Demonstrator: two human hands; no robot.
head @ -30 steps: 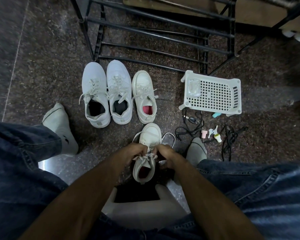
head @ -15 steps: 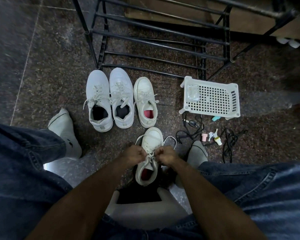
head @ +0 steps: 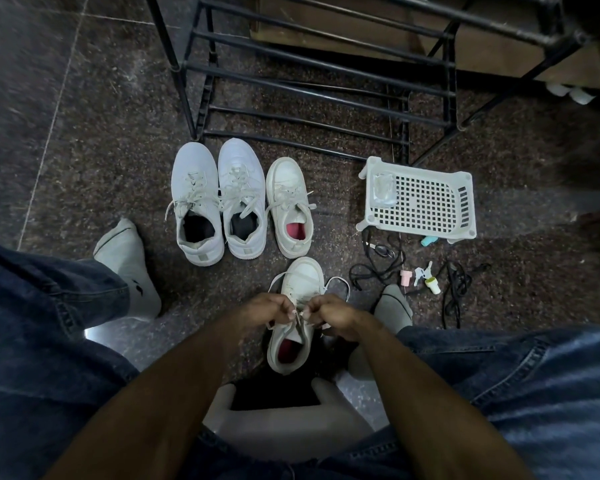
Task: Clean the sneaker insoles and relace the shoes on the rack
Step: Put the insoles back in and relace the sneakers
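Both hands, left (head: pixel 272 308) and right (head: pixel 331 315), have fingers curled, pinching the near sneaker's (head: pixel 293 327) white laces (head: pixel 297 322).

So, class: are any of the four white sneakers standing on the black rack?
No: three sneakers stand in a row on the floor before the rack, and the fourth lies between the hands.

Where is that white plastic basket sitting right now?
In the head view, the white basket sits upside down on the floor at the right, just in front of the black shoe rack, with black laces lying beside it.
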